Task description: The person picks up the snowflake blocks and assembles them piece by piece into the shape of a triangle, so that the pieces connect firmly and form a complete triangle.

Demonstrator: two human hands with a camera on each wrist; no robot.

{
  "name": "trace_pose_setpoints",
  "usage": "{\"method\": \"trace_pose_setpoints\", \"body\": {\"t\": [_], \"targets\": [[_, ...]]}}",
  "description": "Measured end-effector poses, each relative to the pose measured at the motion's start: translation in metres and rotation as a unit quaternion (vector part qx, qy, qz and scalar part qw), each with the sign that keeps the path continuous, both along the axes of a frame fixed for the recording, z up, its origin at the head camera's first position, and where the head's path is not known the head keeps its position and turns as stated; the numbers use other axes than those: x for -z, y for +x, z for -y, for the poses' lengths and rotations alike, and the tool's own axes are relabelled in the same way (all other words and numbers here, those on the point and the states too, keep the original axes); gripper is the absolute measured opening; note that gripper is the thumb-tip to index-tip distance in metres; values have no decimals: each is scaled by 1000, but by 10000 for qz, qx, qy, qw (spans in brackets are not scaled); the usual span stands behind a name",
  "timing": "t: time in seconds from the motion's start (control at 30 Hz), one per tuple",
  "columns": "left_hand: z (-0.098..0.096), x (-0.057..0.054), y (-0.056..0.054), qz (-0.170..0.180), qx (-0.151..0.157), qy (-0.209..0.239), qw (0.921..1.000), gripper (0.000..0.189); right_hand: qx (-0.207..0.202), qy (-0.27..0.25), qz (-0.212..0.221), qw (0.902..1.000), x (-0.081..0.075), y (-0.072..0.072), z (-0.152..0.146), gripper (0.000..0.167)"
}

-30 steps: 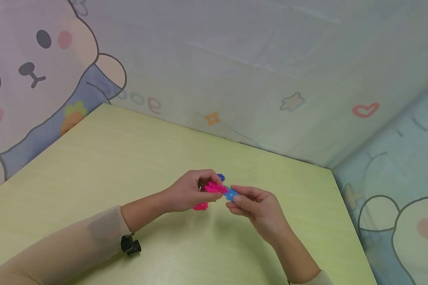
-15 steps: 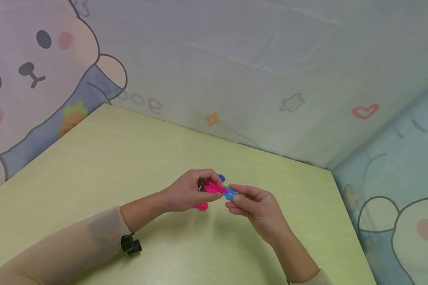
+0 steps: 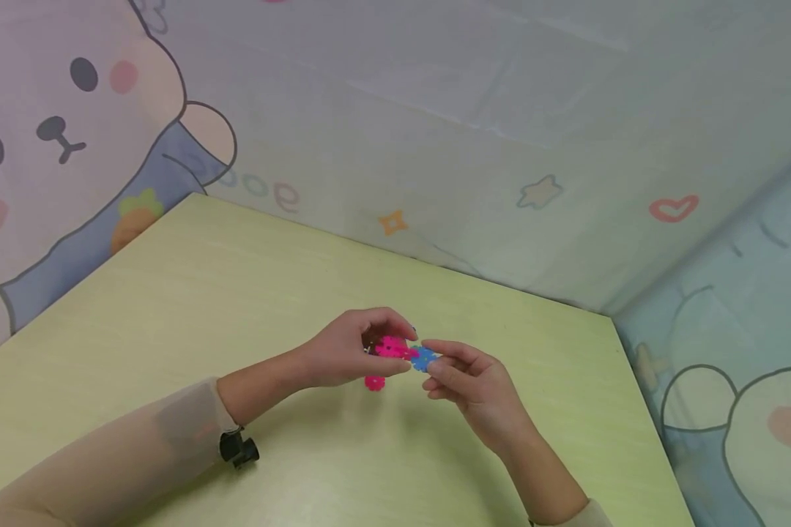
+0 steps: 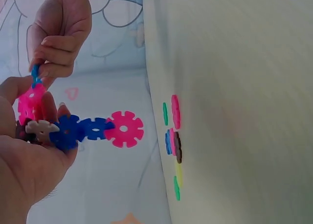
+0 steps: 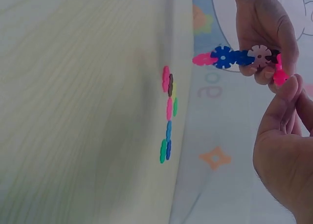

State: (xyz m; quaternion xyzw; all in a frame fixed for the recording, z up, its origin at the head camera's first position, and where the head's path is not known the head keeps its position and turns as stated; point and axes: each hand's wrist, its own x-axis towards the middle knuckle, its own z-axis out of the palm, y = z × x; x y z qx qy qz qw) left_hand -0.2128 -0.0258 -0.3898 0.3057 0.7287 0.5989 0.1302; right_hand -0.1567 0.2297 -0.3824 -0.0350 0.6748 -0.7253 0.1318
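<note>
My left hand (image 3: 339, 351) holds a chain of interlocking snowflake discs, its thumb and fingers around the pink disc (image 3: 390, 347) near one end. From this hand hangs the rest of the chain: brown, pale, dark blue (image 4: 67, 132) and, at the far end, another pink disc (image 4: 124, 129). To the right, my right hand (image 3: 477, 391) pinches a light blue disc (image 3: 424, 359) between thumb and index finger. That disc meets the chain's pink end between the two hands. In the right wrist view, right-hand fingers hide the light blue disc.
Several loose discs lie on the table beyond the hands, among them a pink one (image 4: 176, 111), a brown one (image 5: 170, 85) and a green one (image 5: 163, 151). A printed cloth (image 3: 461, 146) rises along the table's back edge. A small black camera (image 3: 239, 448) sits on the left wrist.
The left index finger has lifted slightly away from the pink disc, and the hand's grip looks looser. The hanging pink end has shifted a little right. The right hand keeps its pinch.
</note>
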Motion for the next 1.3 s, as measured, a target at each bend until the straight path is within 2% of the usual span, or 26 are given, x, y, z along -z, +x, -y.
{"method": "trace_pose_setpoints", "body": {"t": [0.2, 0.37, 0.43, 0.53, 0.67, 0.87, 0.97, 1.13, 1.3], "targets": [[-2, 2, 2, 252, 23, 56, 9997, 28, -42, 202, 96, 9997, 3, -3, -1, 43], [0, 1, 0, 32, -202, -65, 9998, 29, 210, 864, 24, 9960, 10, -13, -10, 44], [1, 0, -1, 20, -324, -57, 9995, 28, 249, 1292, -57, 9913, 16, -21, -15, 45], [3, -2, -3, 253, -423, 44, 9988, 24, 111, 2010, -163, 9794, 26, -34, -22, 45], [4, -4, -5, 557, -418, 147, 9975, 25, -88, 2663, -183, 9637, 39, -50, -29, 42], [3, -6, -6, 637, -368, 187, 9971, 32, -62, 3155, -205, 9487, 47, -68, -31, 31], [3, -7, -6, 633, -369, 150, 9972, 34, -85, 3275, -160, 9447, 49, -76, -29, 28], [4, -6, -6, 579, -330, 110, 9977, 34, -256, 3538, -99, 9349, 51, -86, -26, 28], [3, -5, -6, 507, -288, 96, 9983, 33, -565, 3751, -255, 9249, 54, -92, -24, 31]]}}
